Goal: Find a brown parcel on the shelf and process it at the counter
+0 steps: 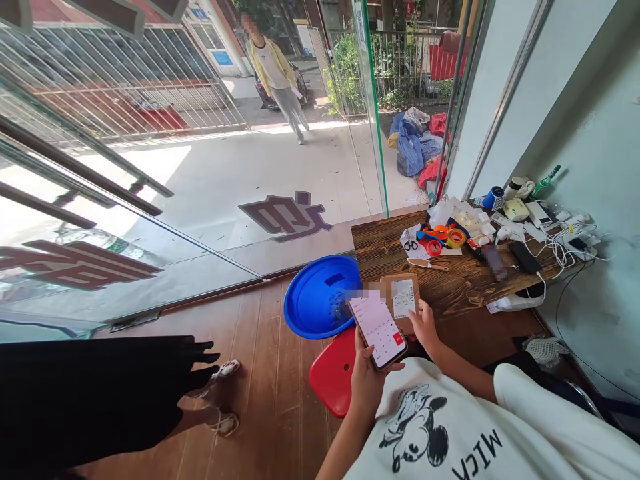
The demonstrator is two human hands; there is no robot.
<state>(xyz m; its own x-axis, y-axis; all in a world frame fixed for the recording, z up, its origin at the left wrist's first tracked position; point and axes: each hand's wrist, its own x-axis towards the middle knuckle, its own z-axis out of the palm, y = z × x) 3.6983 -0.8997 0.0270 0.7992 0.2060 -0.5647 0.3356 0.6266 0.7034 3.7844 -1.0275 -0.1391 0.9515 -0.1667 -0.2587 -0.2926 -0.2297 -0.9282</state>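
While the left hand (367, 380) grips a phone (378, 328) from below, fingers wrapped round its lower edge and the screen tilted toward the camera, the right hand (425, 327) lies on the near right corner of a small box (400, 300) at the front edge of the table (380, 247). The right hand's fingers curl loosely against the cardboard; whether they clasp the box or only steady it cannot be told. The phone overlaps the box's near left part, and the box's white label (403, 297) faces up just beside the phone's top.

To do the step well, judged from this pose: keep the box flat and still under the right hand, leave the label uncovered by fingers, and hold the phone steady and roughly parallel to the label, so that print and screen can be read together.

Materials and shapes: the box is matt brown cardboard, rectangular and shallow; the label is smooth white paper with fine print, too small to read. The phone is a thin glossy slab with a lit pale screen and one red button. The table is dark, strongly grained wood. Beside it stand a round blue plastic basin (315, 300) and a red plastic stool (333, 377), both smooth. Farther back lie tape rolls (453, 237), scissors (411, 245) and white cables (560, 250).
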